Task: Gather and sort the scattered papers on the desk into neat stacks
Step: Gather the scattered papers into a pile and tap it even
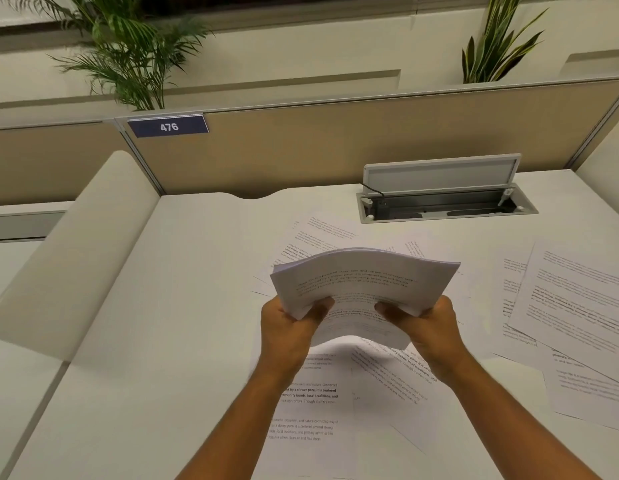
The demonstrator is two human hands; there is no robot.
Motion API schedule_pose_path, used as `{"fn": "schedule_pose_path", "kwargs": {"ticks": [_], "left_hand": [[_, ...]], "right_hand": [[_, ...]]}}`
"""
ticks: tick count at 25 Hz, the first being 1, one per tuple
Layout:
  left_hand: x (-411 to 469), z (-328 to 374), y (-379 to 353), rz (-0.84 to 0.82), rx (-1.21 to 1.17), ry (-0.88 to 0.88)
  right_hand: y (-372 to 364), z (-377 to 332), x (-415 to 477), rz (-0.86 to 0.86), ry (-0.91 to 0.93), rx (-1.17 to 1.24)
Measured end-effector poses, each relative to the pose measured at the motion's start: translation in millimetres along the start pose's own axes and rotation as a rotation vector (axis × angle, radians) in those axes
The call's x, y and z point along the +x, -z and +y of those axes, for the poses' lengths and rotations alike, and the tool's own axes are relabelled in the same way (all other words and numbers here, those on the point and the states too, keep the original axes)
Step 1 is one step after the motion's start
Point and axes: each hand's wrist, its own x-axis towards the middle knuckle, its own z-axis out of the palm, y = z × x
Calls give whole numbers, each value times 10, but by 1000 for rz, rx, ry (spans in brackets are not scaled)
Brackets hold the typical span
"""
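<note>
I hold a thick bundle of printed papers [367, 282] above the middle of the white desk [162, 306], its sheets bowed upward. My left hand [287, 327] grips the bundle's near left edge, thumb on top. My right hand [426, 323] grips the near right edge the same way. Loose printed sheets [311, 410] lie under my forearms, more sheets [318, 233] lie beyond the bundle, and a spread of overlapping sheets [571, 306] covers the desk's right side.
An open cable hatch [446, 202] with a raised lid sits in the desk at the back right. A beige partition [301, 150] with a "476" plate [167, 126] backs the desk. A rounded white divider [79, 244] borders the left side. Plants stand behind.
</note>
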Motion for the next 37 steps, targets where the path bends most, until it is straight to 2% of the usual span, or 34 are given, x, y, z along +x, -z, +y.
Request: {"fn": "schedule_pose_path", "kwargs": {"ticks": [6, 14, 18, 20, 23, 26, 31, 37], "left_hand": [[-158, -266, -7, -7, 32, 169], [-31, -174, 116, 31, 47, 186], [102, -119, 361, 114, 0, 195], [144, -143, 546, 157, 18, 183], [186, -209, 917, 246, 149, 154], [252, -311, 1356, 321, 200, 237], [376, -480, 2196, 360, 266, 411], [578, -554, 2955, 372, 339, 500]], "right_hand": [[-42, 351, -129, -23, -149, -109], [-197, 252, 11, -18, -177, -182], [-441, 221, 99, -69, -234, -156], [-642, 254, 127, -99, -257, -148], [-1045, 381, 169, -48, -254, -186], [-1496, 553, 199, -11, -310, -244], [-2317, 718, 200, -136, -411, -334], [-3034, 808, 203, -268, -483, -414]]}}
